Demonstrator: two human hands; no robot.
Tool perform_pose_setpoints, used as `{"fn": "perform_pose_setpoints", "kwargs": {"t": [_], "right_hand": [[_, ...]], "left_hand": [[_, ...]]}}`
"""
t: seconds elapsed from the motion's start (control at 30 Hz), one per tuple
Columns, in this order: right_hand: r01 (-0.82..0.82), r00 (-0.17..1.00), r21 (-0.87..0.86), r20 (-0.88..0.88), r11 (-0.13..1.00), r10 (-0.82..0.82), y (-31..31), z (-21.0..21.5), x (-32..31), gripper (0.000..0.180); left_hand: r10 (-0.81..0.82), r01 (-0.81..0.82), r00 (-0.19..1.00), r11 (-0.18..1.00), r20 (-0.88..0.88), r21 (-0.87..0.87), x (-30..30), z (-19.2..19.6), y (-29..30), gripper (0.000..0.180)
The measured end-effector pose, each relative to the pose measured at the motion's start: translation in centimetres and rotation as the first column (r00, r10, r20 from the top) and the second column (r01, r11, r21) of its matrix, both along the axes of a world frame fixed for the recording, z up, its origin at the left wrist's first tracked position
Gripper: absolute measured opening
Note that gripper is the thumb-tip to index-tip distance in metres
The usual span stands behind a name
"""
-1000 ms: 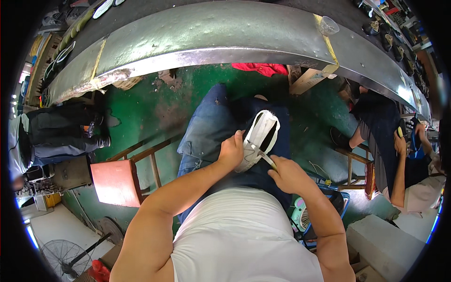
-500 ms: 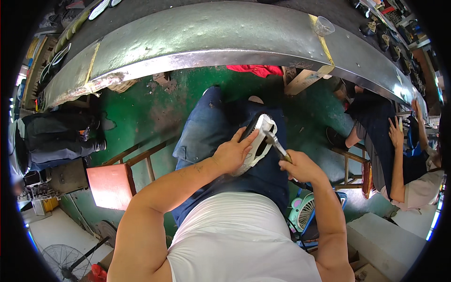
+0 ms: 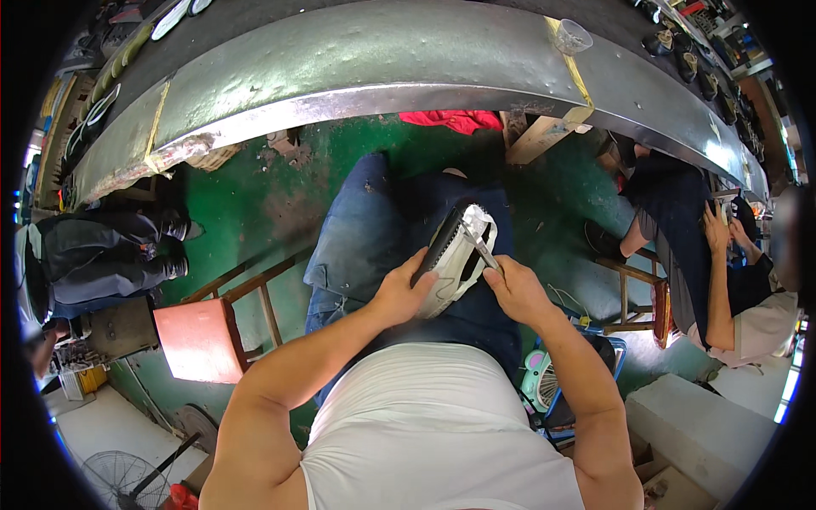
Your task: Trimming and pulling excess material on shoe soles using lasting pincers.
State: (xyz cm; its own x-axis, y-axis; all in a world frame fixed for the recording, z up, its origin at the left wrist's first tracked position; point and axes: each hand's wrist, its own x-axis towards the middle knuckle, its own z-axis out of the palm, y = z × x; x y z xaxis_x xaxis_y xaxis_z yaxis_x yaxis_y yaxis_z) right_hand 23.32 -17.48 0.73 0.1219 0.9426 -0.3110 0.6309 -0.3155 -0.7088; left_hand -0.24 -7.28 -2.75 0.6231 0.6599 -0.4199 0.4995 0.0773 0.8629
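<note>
A white shoe upper with a black sole (image 3: 442, 242) rests over my lap, its sole turned to the left and one end pointing away from me. My left hand (image 3: 404, 289) is closed around the near part of the shoe, the fingers against the sole. In my right hand (image 3: 517, 291) is a silver metal tool that looks like pliers (image 3: 481, 246). Its tip lies against the far end of the shoe, beside the white material. The right fingers are wrapped round the handles, which are mostly hidden.
A metal-covered bench (image 3: 357, 64) curves across the front, with a clear plastic cup (image 3: 572, 37) on its edge. A red-topped stool (image 3: 197, 340) stands at left, a small green fan (image 3: 537, 378) at right. People sit on both sides; one co-worker's hands (image 3: 718, 229) show at right.
My right hand has moved left and in toward the shoe, changing the tool's angle. My left hand has shifted slightly down along the shoe. The co-worker's hands at right have come together.
</note>
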Motion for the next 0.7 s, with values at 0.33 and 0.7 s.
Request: {"fn": "perform_pose_setpoints", "kwargs": {"t": [0.33,0.7], "right_hand": [[0.517,0.762,0.087,-0.499,0.851,-0.412,-6.7,-5.4,-0.5,0.027],[0.411,0.873,0.035,-0.303,0.911,-0.382,-5.5,-3.0,0.2,0.024]], "left_hand": [[-0.250,0.329,0.941,0.836,-0.228,0.439,-0.3,9.8,4.5,0.084],[-0.006,0.009,0.999,0.999,-0.051,0.044,9.5,5.0,10.6,0.066]]}}
